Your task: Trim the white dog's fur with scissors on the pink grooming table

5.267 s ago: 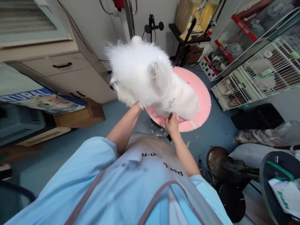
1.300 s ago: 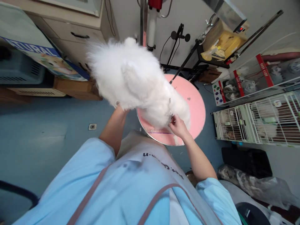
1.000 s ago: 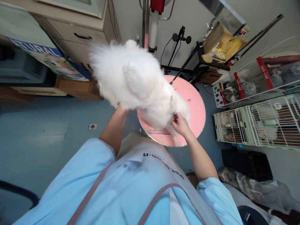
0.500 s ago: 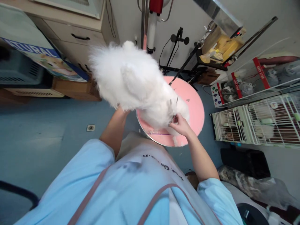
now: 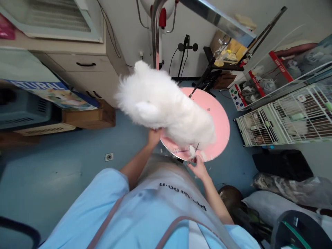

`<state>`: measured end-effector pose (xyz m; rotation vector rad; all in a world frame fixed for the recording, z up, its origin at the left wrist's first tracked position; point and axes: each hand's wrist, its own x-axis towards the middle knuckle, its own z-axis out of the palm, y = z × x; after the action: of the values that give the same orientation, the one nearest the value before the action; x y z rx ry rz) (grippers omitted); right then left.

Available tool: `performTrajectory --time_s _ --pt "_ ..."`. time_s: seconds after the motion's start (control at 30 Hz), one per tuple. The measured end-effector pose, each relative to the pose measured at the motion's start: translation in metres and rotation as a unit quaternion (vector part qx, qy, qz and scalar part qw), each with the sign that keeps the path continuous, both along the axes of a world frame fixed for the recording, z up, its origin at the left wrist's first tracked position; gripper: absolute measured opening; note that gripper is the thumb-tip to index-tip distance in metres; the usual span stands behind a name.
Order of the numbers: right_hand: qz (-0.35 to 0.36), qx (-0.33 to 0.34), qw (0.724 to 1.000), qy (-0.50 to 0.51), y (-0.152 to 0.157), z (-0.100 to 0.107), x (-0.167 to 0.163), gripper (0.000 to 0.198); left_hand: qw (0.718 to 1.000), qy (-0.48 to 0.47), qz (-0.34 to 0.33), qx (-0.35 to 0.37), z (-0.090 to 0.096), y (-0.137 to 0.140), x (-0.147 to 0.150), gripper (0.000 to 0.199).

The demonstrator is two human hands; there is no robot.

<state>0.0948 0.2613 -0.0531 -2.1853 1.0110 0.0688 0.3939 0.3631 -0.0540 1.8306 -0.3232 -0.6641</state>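
Observation:
A fluffy white dog (image 5: 186, 117) stands on a round pink table (image 5: 220, 121), its head to the left. My left hand (image 5: 155, 135) touches the dog below its head, with the fingers mostly hidden by fur. In my right hand (image 5: 199, 167) is a pair of scissors (image 5: 197, 148), its blades pointing up beside the dog's lower side. A loose tuft of white fur (image 5: 192, 151) is close to the blades. Near the table's front rim lies a thin comb-like tool with a purple edge (image 5: 183, 150), partly hidden.
A metal arm (image 5: 156, 34) rises behind the table. White wire cages (image 5: 285, 119) with white animals inside stand at the right. On the left are a drawer cabinet (image 5: 77, 64), a cardboard box (image 5: 90, 116) and a pet carrier (image 5: 23, 107). Fur scraps dot the floor.
My right hand has drawn the scissors down, off the dog's fur, toward the table's front rim. My left hand and the dog's head have shifted right and lower in view; the camera has also tilted.

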Motion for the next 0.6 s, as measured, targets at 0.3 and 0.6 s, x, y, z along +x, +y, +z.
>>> performTrajectory --time_s 0.3,0.6 --pt "0.165 -0.137 0.953 0.214 0.041 0.028 0.005 0.052 0.918 0.135 -0.365 0.084 -0.03 0.05 -0.107 0.028" --pt "0.384 -0.218 0.876 0.194 -0.005 0.037 -0.011 0.052 0.979 0.107 -0.15 0.087 -0.011 0.05 -0.183 0.036"
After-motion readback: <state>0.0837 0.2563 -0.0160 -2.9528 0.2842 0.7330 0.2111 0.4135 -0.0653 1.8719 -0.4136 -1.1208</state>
